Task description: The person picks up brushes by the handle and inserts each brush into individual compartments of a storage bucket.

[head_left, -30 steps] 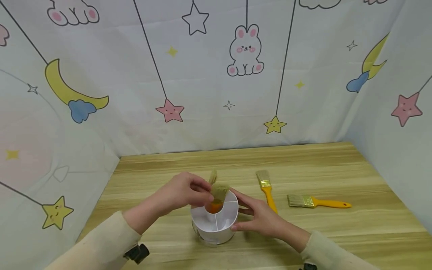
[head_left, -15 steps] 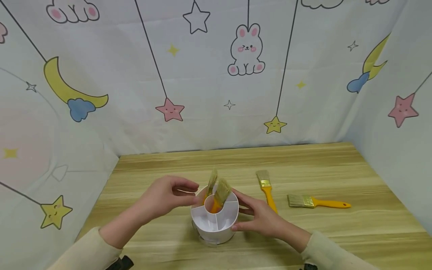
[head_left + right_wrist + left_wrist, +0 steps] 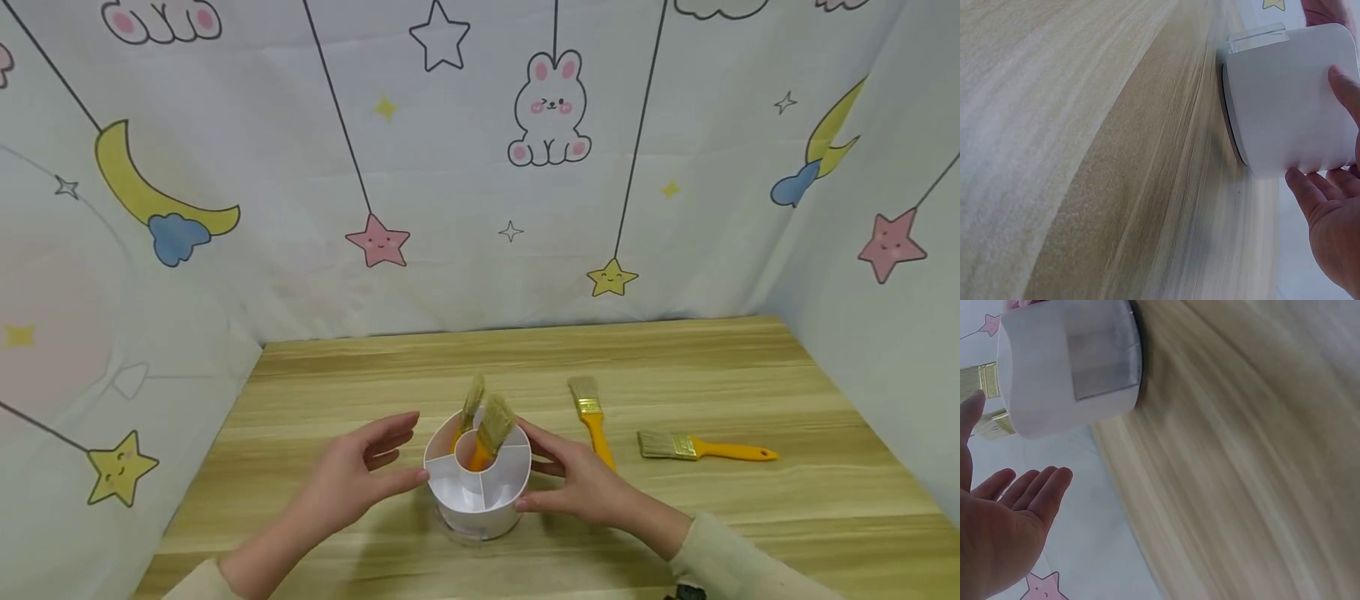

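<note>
- The left hand (image 3: 356,471), which a second ago pinches the bristles of the centre brush (image 3: 497,427), is now off it, lower and further left in the frame. Its grip is wide, thumb and fingers apart with nothing between them; the thumb tip lies just beside the holder's left rim, contact unclear.
- The right hand (image 3: 581,483) stays where it was — its grip spans part of the white holder (image 3: 480,524), thumb and fingertips on the wall.
- The holder stands upright at lower centre, round and smooth like plastic, with thin partitions about a central tube (image 3: 471,479); a clear panel (image 3: 1104,359) sits on its side.
- The centre brush leans right in that tube; the rear brush (image 3: 472,402) stands in the back-left compartment.
- Right of centre, a third brush (image 3: 589,408) lies on the streaked wood-grain bench (image 3: 375,375), handle toward the right wrist; a fourth brush (image 3: 693,447) lies nearly level beyond it. Both have pale bristles, shiny gold bands and yellow-orange handles.
- The bench's back edge meets a creased, printed cloth (image 3: 465,175). Bare wood runs between the left hand and the cloth at left, and from the fourth brush's handle to the right edge.
</note>
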Available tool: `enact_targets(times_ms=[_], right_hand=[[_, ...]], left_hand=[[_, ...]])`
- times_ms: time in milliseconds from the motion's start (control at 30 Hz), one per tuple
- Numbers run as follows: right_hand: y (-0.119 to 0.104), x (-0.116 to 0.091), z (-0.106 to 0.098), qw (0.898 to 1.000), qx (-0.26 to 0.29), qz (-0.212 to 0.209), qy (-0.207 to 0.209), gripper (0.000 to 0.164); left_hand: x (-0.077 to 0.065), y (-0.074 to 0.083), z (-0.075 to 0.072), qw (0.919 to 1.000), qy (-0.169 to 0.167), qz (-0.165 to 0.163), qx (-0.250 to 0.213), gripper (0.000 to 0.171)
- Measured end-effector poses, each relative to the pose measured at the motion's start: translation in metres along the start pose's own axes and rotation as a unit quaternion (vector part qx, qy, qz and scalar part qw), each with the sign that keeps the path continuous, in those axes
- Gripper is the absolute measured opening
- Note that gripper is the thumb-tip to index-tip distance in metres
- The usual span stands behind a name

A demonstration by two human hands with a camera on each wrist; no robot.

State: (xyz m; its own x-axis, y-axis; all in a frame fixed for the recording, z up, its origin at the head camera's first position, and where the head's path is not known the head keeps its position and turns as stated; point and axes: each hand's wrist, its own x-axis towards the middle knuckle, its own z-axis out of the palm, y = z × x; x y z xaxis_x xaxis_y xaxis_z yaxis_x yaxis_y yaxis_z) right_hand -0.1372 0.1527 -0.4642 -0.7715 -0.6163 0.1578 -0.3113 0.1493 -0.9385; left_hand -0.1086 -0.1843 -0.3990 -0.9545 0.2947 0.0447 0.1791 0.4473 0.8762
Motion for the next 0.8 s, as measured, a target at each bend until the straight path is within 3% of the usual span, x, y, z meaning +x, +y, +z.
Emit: enact_targets(times_ms=[133,300,600,800], right_hand=[[0.0,0.0,0.0,1.0,-0.001,0.001,0.0,0.099],[0.002,0.0,0.0,1.0,0.003,-0.002,0.003,0.099],[0.002,0.001,0.0,1.0,0.004,-0.001,0.003,0.099],[0.002,0.0,0.001,1.0,0.007,-0.006,0.004,0.1]], left_hand=[[-0.011,-0.012,0.01,0.9999,0.002,0.003,-0.011,0.079],[-0.02,-0.022,0.026,0.9988,0.029,0.019,-0.035,0.086],[-0.026,-0.026,0.052,0.9968,0.074,0.0,-0.032,0.101],[-0.027,-0.025,0.065,0.9942,0.09,0.023,-0.055,0.102]])
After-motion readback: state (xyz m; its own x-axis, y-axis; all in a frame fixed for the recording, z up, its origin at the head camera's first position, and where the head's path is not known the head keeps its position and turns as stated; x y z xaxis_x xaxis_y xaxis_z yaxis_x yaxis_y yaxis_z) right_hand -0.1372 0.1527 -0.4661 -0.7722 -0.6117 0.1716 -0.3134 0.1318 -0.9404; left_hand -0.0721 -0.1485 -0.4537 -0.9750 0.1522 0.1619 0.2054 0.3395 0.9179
